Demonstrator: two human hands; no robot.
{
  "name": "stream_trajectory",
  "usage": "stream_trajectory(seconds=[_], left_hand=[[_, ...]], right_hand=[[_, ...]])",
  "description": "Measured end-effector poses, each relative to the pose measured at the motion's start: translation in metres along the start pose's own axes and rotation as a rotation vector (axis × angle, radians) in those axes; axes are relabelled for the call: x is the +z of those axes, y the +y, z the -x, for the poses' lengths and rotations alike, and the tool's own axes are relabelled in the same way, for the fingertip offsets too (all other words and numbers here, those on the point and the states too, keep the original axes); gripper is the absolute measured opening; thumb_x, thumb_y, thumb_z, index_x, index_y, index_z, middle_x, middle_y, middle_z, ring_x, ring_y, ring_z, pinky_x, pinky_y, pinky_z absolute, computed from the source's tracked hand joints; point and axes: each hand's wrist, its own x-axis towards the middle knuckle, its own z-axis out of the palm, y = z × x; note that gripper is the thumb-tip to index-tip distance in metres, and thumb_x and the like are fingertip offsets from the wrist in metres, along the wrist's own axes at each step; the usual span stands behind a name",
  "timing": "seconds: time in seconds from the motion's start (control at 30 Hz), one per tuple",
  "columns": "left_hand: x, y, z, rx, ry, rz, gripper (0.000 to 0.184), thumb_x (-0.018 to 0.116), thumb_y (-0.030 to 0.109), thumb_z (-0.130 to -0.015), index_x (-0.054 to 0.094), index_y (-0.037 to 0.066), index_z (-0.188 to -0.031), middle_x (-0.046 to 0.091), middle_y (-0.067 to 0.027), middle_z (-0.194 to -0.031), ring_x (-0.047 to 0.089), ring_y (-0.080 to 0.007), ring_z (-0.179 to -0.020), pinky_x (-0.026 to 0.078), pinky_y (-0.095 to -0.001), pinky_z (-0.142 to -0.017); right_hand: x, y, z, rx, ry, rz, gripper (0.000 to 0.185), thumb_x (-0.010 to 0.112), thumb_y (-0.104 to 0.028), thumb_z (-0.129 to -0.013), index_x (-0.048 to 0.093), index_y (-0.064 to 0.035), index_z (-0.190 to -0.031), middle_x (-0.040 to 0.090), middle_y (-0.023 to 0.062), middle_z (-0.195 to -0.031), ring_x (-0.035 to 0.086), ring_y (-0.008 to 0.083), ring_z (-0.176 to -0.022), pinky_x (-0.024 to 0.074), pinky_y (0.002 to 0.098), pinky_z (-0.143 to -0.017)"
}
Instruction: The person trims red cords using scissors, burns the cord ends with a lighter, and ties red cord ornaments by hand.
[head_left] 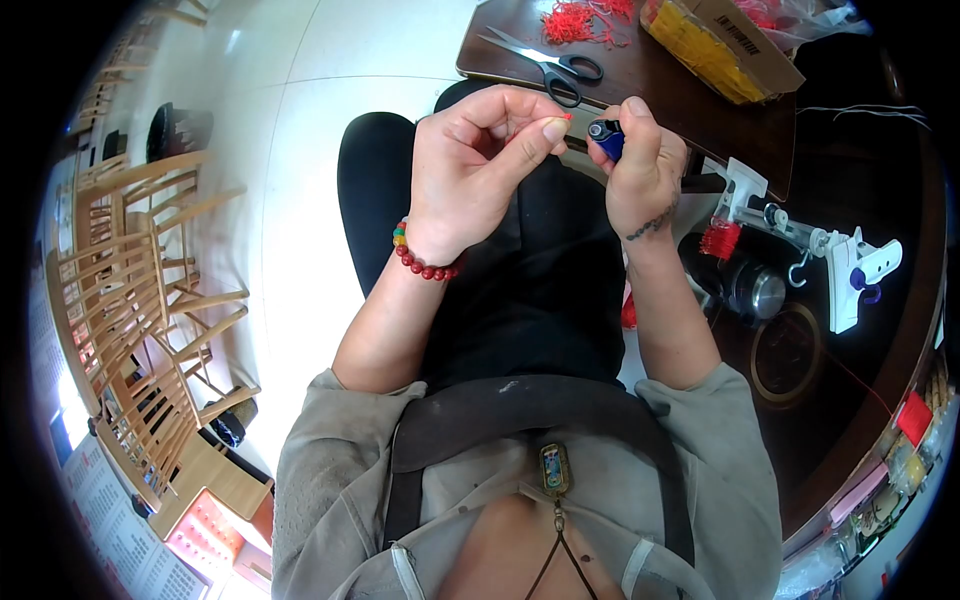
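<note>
My left hand [475, 165] is raised over my lap, thumb and forefinger pinched together. A tiny bit of red cord [569, 117] shows at its fingertips; the rest of it is hidden in the hand. Just to the right, my right hand [645, 155] is wrapped round a dark blue lighter [609, 140], its metal top pointing towards the left hand. No flame can be made out. The lighter and the cord end are a short gap apart. Beyond the hands, black-handled scissors [560, 68] lie with blades apart on a small brown table [625, 75].
Cut red cords [580, 22] and a cardboard box with yellow tape [722, 45] lie on the small table. To the right, a white clamp stand [800, 235] carries a red cord bundle [719, 238] above a dark tabletop. Wooden chairs [140, 290] stand at the left.
</note>
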Motion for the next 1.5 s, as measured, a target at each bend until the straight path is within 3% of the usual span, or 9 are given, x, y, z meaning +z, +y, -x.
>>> stream_trajectory(seconds=[0.37, 0.67, 0.77, 0.8, 0.93, 1.43, 1.5], left_hand=[[0.000, -0.001, 0.000, 0.011, -0.015, 0.011, 0.009, 0.064, 0.006, -0.088, 0.064, -0.002, -0.094, 0.064, 0.0007, -0.075, 0.054, -0.0004, -0.068, 0.043, -0.0141, -0.061], [0.000, 0.000, 0.001, -0.022, -0.020, 0.033, 0.010, 0.064, 0.006, -0.088, 0.064, -0.002, -0.094, 0.064, 0.0003, -0.076, 0.055, -0.0012, -0.070, 0.043, -0.0146, -0.063], [0.000, 0.002, 0.001, -0.050, -0.018, 0.075, 0.011, 0.064, 0.006, -0.088, 0.064, -0.002, -0.095, 0.064, -0.0007, -0.077, 0.056, -0.0022, -0.071, 0.044, -0.0152, -0.064], [-0.001, 0.004, 0.001, -0.073, -0.019, 0.105, 0.011, 0.064, 0.007, -0.088, 0.064, -0.002, -0.095, 0.064, -0.0010, -0.077, 0.056, -0.0026, -0.072, 0.044, -0.0154, -0.065], [-0.001, 0.003, 0.001, -0.088, -0.019, 0.166, 0.012, 0.063, 0.007, -0.089, 0.063, -0.002, -0.097, 0.065, -0.0020, -0.079, 0.058, -0.0035, -0.073, 0.045, -0.0158, -0.065], [0.004, -0.001, 0.001, -0.076, -0.023, 0.215, 0.013, 0.064, 0.008, -0.089, 0.064, -0.001, -0.098, 0.066, -0.0022, -0.078, 0.057, -0.0027, -0.070, 0.043, -0.0149, -0.061], [0.003, -0.002, 0.001, -0.076, -0.032, 0.213, 0.013, 0.063, 0.008, -0.089, 0.064, -0.001, -0.097, 0.066, -0.0029, -0.079, 0.057, -0.0032, -0.069, 0.044, -0.0154, -0.060]], right_hand=[[-0.002, 0.006, -0.002, -0.055, -0.038, 0.084, 0.049, 0.041, -0.039, -0.094, 0.057, 0.0001, -0.068, 0.053, 0.0015, -0.059, 0.047, 0.0071, -0.053, 0.0364, 0.0222, -0.051], [0.002, 0.000, -0.003, -0.070, -0.022, 0.026, 0.050, 0.041, -0.039, -0.095, 0.059, 0.0019, -0.073, 0.049, 0.0001, -0.059, 0.042, 0.0062, -0.056, 0.0325, 0.0219, -0.053], [-0.008, 0.010, -0.005, -0.245, -0.109, -0.259, 0.032, 0.055, -0.029, -0.092, 0.062, -0.0002, -0.081, 0.053, -0.0026, -0.063, 0.047, 0.0041, -0.059, 0.0381, 0.0189, -0.055], [-0.003, 0.005, 0.000, -0.312, -0.055, -0.319, 0.022, 0.065, -0.023, -0.086, 0.066, -0.0007, -0.087, 0.050, -0.0047, -0.063, 0.043, 0.0023, -0.057, 0.0329, 0.0169, -0.053], [-0.011, 0.011, 0.010, -0.458, -0.093, -0.204, 0.030, 0.076, -0.015, -0.075, 0.068, -0.0006, -0.101, 0.049, -0.0070, -0.063, 0.039, 0.0008, -0.056, 0.0293, 0.0155, -0.051], [-0.007, 0.009, 0.009, -0.500, -0.106, -0.125, 0.028, 0.074, -0.013, -0.076, 0.068, 0.0004, -0.099, 0.055, -0.0048, -0.067, 0.040, 0.0006, -0.056, 0.0299, 0.0155, -0.051], [-0.004, 0.009, 0.010, -0.438, -0.134, -0.279, 0.027, 0.071, -0.013, -0.078, 0.068, 0.0016, -0.100, 0.053, -0.0050, -0.066, 0.041, 0.0012, -0.058, 0.0307, 0.0157, -0.052]])
